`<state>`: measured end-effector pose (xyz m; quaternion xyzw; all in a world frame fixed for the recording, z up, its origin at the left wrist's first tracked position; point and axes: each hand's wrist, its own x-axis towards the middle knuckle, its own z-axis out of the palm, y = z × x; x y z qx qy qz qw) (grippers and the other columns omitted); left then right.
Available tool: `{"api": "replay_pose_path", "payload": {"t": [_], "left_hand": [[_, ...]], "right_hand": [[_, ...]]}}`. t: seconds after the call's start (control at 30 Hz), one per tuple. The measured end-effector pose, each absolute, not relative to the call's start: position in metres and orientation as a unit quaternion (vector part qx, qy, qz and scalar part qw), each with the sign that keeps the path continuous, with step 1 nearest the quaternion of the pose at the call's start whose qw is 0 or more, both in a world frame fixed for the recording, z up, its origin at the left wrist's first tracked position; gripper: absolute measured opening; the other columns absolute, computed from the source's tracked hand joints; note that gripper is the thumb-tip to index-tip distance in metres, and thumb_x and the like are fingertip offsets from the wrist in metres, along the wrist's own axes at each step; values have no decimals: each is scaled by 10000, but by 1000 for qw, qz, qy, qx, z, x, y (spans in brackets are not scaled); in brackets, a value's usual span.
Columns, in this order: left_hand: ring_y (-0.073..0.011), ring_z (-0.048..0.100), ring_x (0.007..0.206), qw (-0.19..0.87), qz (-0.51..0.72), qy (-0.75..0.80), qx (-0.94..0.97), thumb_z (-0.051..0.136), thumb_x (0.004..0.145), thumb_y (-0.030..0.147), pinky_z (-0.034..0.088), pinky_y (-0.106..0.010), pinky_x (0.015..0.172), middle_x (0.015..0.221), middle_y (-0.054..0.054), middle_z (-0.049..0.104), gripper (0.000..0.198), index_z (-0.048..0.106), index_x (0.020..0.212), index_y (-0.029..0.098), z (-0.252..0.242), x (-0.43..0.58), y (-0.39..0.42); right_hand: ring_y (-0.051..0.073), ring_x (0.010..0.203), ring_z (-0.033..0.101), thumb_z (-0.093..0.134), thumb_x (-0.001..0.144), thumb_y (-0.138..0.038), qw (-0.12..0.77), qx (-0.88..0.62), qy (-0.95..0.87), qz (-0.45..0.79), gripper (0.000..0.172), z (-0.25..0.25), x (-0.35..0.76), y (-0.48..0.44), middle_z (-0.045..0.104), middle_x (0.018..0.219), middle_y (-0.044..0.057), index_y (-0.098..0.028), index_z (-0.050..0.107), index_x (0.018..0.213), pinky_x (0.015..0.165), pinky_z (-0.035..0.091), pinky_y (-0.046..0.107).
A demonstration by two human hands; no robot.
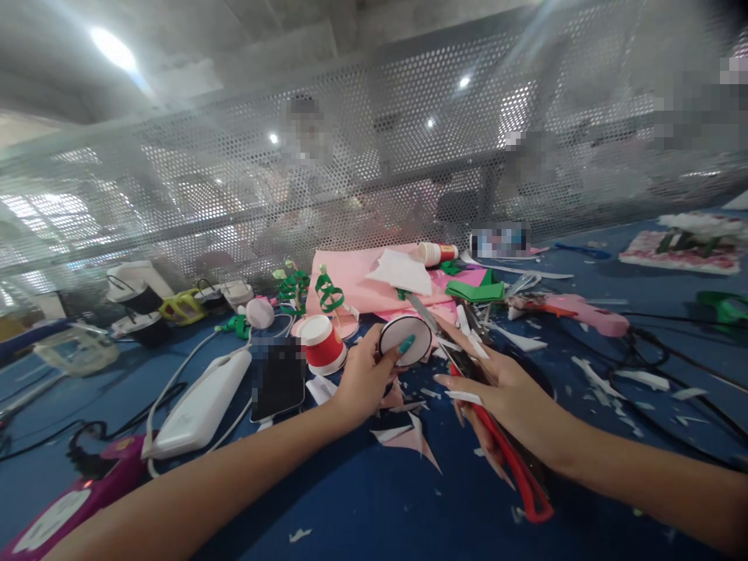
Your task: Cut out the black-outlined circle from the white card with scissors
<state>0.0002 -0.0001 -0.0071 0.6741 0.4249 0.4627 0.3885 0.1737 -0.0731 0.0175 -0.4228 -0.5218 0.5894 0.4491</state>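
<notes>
My left hand (pixel 365 378) is closed on a round white piece with a dark rim (pixel 402 335), its thumb with a teal nail pressed on the white face. What lies behind that piece is hidden by my fingers. Just to the right, my right hand (pixel 502 389) grips a pair of scissors (pixel 517 460) with red handles, whose blades point up and left beside the round piece. Strips of white paper lie around the blades and fingers. Left of my left hand a red and white paper cup (pixel 323 345) stands upside down on the blue table (pixel 351 499).
A phone (pixel 279 382), a white power bank (pixel 202 401) and a purple glue gun (pixel 87 499) lie at left. Behind are pink paper (pixel 344 273) and stacked paper cups (pixel 438 254). A pink glue gun (pixel 584 312) trails a black cable at right.
</notes>
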Motion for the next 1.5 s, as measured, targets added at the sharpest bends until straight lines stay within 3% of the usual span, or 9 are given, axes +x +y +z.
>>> {"api": "replay_pose_path", "payload": {"t": [0.1, 0.4, 0.63, 0.83, 1.2, 1.3, 1.37, 1.5], "left_hand": [[-148, 610, 608, 392, 471, 429, 663, 551, 765, 270, 522, -257, 566, 712, 3, 622, 207, 549, 965, 214, -7, 1, -1], [-156, 585, 764, 378, 474, 388, 694, 512, 769, 199, 486, -258, 677, 791, -5, 611, 128, 557, 886, 175, -2, 2, -3], [-135, 536, 741, 374, 470, 374, 706, 521, 772, 196, 435, -248, 702, 737, 8, 591, 81, 579, 821, 167, 0, 3, -5], [-136, 529, 712, 334, 477, 383, 717, 518, 759, 178, 421, -231, 646, 719, 11, 595, 122, 608, 841, 164, 0, 1, -3], [-176, 602, 831, 343, 510, 376, 693, 523, 723, 118, 462, -311, 809, 839, -26, 686, 210, 672, 862, 166, 6, 3, -5], [-163, 599, 791, 352, 517, 372, 686, 542, 704, 104, 472, -289, 770, 811, -12, 681, 203, 679, 834, 179, 6, 4, -5], [-131, 572, 645, 360, 515, 375, 681, 545, 704, 112, 474, -256, 643, 708, 6, 651, 188, 678, 815, 184, 6, 4, -5], [-63, 390, 419, 371, 507, 376, 681, 543, 710, 136, 352, -204, 432, 551, 38, 537, 159, 672, 795, 174, 3, 3, -5]], "right_hand": [[91, 270, 458, 533, 800, -245, 446, -418, -523, 594, 880, 19, 174, -74, 523, 460, -85, -297, -73, 1435, 253, 423, 170], [94, 244, 431, 521, 787, -215, 430, -413, -530, 604, 882, 20, 174, -78, 480, 387, -99, -247, -72, 1440, 247, 414, 172], [90, 260, 453, 523, 782, -221, 414, -406, -542, 608, 835, 30, 174, -81, 513, 415, -78, -213, 27, 1453, 280, 418, 178], [97, 258, 455, 532, 777, -230, 415, -418, -526, 614, 855, 28, 175, -79, 504, 417, -90, -252, 4, 1450, 256, 411, 180], [89, 242, 439, 523, 779, -179, 444, -386, -520, 619, 834, 21, 175, -76, 515, 407, -89, -260, 34, 1449, 244, 392, 170], [88, 246, 445, 523, 771, -163, 434, -391, -515, 627, 841, 26, 175, -77, 517, 407, -82, -245, 34, 1450, 258, 395, 167], [87, 246, 447, 520, 769, -153, 427, -393, -514, 632, 840, 29, 175, -78, 514, 402, -81, -239, 37, 1451, 265, 395, 164], [85, 245, 446, 514, 774, -141, 428, -386, -519, 631, 835, 31, 176, -78, 514, 394, -82, -239, 37, 1451, 271, 396, 161]]}}
